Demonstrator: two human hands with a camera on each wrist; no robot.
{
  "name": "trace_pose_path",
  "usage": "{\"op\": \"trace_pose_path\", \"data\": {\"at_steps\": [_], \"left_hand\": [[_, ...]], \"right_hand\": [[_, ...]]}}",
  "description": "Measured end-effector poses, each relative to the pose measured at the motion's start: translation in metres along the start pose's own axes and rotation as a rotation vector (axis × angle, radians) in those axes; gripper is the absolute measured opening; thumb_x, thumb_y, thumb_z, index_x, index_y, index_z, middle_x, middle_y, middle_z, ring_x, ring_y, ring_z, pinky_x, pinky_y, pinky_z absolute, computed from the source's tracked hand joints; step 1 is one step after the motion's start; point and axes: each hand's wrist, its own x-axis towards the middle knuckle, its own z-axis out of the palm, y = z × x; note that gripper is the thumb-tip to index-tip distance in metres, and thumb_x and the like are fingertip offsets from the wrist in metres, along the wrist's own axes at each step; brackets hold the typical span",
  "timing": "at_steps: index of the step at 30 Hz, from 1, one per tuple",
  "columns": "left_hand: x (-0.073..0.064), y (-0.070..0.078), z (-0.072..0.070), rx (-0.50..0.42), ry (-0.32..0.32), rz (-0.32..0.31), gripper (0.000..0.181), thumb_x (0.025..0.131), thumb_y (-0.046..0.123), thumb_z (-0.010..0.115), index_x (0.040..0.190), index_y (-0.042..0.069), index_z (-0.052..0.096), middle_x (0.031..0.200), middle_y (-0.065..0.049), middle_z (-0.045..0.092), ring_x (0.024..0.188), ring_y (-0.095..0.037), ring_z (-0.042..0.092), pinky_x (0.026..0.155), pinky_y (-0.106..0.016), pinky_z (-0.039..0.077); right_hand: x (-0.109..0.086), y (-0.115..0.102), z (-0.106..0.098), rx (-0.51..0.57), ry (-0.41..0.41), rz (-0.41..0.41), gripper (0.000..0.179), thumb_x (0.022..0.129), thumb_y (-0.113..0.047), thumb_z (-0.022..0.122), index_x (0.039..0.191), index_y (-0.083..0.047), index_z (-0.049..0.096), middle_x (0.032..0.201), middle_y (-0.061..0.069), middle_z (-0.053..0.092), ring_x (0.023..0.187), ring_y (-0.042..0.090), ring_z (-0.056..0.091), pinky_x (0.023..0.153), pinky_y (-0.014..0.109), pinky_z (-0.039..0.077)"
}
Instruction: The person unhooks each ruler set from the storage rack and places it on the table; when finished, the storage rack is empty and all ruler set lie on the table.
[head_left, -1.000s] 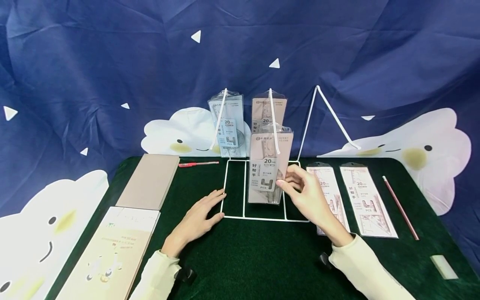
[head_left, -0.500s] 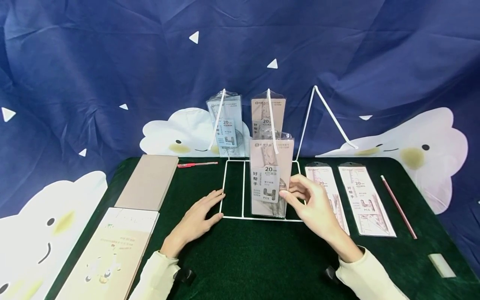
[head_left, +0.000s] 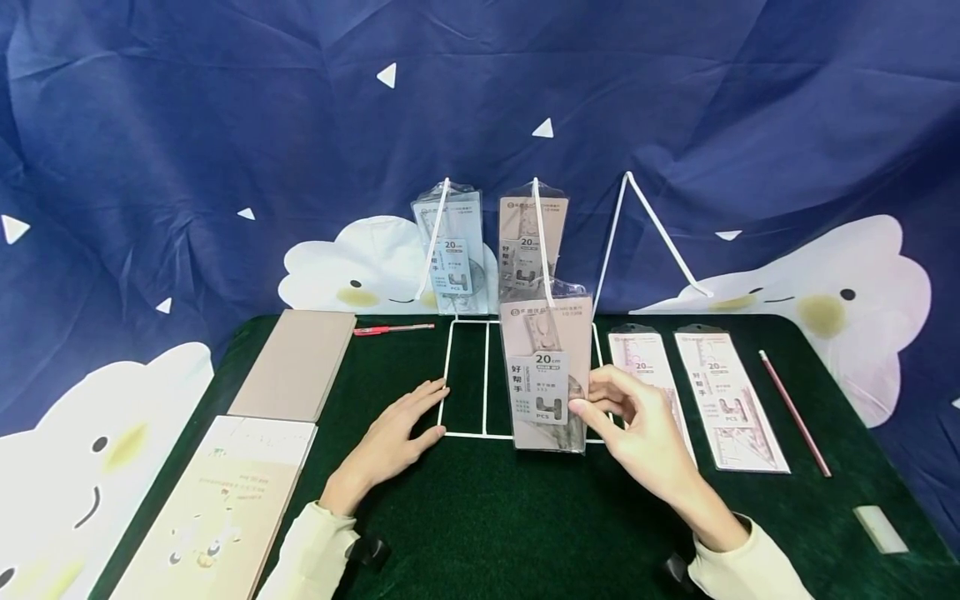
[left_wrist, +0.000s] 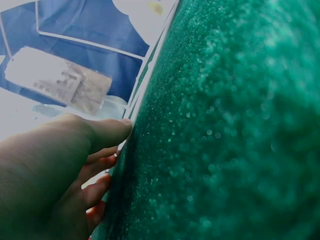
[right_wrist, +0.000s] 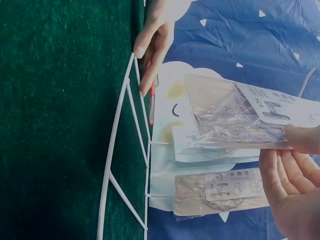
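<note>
My right hand (head_left: 645, 429) pinches the right edge of a pinkish ruler set pack (head_left: 540, 333), thumb in front. The pack stands nearly upright above the base of a white wire rack (head_left: 480, 435). The tip of the rack's middle hook overlaps the pack's clear top; whether it passes through the hole, I cannot tell. Behind it a similar pink pack (head_left: 551, 225) hangs on that hook, and a blue pack (head_left: 468, 233) on the left hook. My left hand (head_left: 390, 442) rests on the table, fingertips at the rack's left side, holding nothing.
Two more ruler packs, one partly behind my right wrist (head_left: 637, 350) and one beyond it (head_left: 727, 400), lie right of the rack. Farther right are a pencil (head_left: 795, 412) and an eraser (head_left: 881, 529). Leftward lie a red pen (head_left: 393, 329), a grey-brown book (head_left: 296, 362) and a notebook (head_left: 217, 500).
My right hand has moved the held pack down and toward me, so more of the hanging pink pack shows behind it. The left hand has stayed in place.
</note>
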Motion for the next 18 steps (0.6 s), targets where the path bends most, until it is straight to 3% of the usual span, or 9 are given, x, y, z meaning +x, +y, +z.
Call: {"op": "trace_pose_path", "data": {"at_steps": [14, 18], "left_hand": [[0.0, 0.003, -0.001, 0.014, 0.011, 0.009, 0.059, 0.105, 0.028, 0.062, 0.158, 0.008, 0.046, 0.169, -0.007, 0.035, 0.157, -0.032, 0.028, 0.124, -0.06, 0.025], [-0.001, 0.002, -0.001, 0.023, 0.015, 0.012, 0.059, 0.105, 0.028, 0.063, 0.158, 0.008, 0.046, 0.169, -0.007, 0.035, 0.157, -0.031, 0.029, 0.124, -0.059, 0.025]], "right_hand": [[-0.006, -0.013, -0.007, 0.01, -0.031, 0.01, 0.024, 0.089, 0.014, 0.073, 0.106, -0.001, 0.067, 0.097, 0.008, 0.077, 0.09, 0.008, 0.072, 0.082, 0.026, 0.061], [-0.005, -0.015, -0.01, -0.014, -0.062, 0.028, 0.02, 0.092, 0.008, 0.074, 0.106, -0.002, 0.065, 0.096, 0.007, 0.076, 0.086, 0.012, 0.073, 0.081, 0.026, 0.061]]}}
